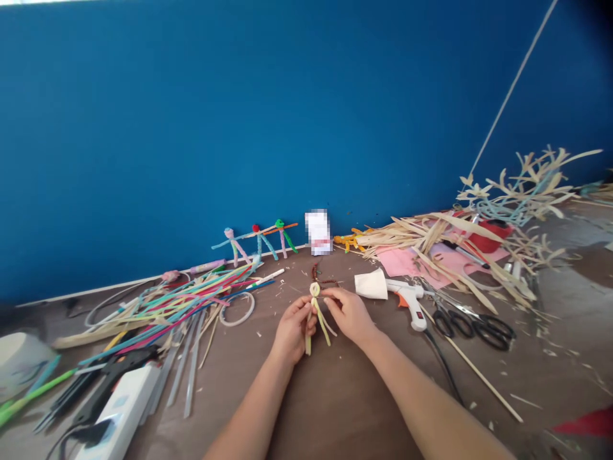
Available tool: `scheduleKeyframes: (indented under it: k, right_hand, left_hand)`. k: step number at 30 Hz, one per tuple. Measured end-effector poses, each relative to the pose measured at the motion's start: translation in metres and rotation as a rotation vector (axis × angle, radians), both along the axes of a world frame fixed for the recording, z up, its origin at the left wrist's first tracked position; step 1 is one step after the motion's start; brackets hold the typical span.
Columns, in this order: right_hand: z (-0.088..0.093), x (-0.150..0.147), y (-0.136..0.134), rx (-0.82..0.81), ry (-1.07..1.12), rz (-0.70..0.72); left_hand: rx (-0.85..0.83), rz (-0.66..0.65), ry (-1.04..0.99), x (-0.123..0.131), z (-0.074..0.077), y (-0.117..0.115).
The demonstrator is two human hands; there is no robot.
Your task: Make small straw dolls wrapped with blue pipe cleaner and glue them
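A small pale yellow pipe-cleaner figure (315, 291) is held up between my hands, in the middle of the head view. It has a looped head, a twisted body and strands hanging down as legs. My left hand (293, 326) pinches it at the body from the left. From the right, my right hand (350, 314) has thumb and forefinger closed at its upper side, near the neck. Just behind lies a dark brown beaded or twisted strand (315, 271). To the right is a white glue gun (407, 297) with an orange trigger, its nozzle end inside a white paper cup (372, 284).
Loose pipe cleaners (177, 306) and clear glue sticks (191, 370) spread on the left, near a white power strip (125, 409). Three pipe-cleaner figures (258, 241) lean on the blue wall. Black-handled scissors (493, 331), dry leaf strips (431, 233) and pink paper (440, 262) lie right.
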State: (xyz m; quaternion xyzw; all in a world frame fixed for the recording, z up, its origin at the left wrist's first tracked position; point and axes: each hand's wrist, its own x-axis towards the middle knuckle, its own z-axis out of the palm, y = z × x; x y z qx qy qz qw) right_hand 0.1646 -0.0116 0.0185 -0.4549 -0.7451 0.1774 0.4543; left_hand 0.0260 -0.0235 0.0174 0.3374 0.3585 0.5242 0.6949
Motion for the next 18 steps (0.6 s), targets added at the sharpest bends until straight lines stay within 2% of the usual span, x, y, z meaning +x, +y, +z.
scheduleKeyframes:
  k: [4,9,11,16,18]
  right_hand:
    - [-0.0002,0.0017,0.0020,-0.021,0.036,-0.031]
    - [0.0060,0.0025,0.0003,-0.027,-0.020,0.038]
    - [0.0077,0.0025,-0.0006,-0.023,-0.029,0.053]
    - [0.0069,0.0021,-0.0018,-0.036,-0.032,0.048]
    - [0.0059,0.0011,-0.0024,-0.057,-0.035,0.045]
  left_hand:
    - [-0.008,0.019,-0.003,0.0010,-0.0021,0.0005]
    - [-0.052,0.028,0.056,-0.0004,-0.0040,0.0016]
    - [-0.036,0.077,0.097,-0.0014,-0.0028,0.0017]
    - [0.066,0.296,0.108,-0.0058,0.0000,0.0034]
    - [0.073,0.323,0.083,-0.0080,-0.0008,0.0051]
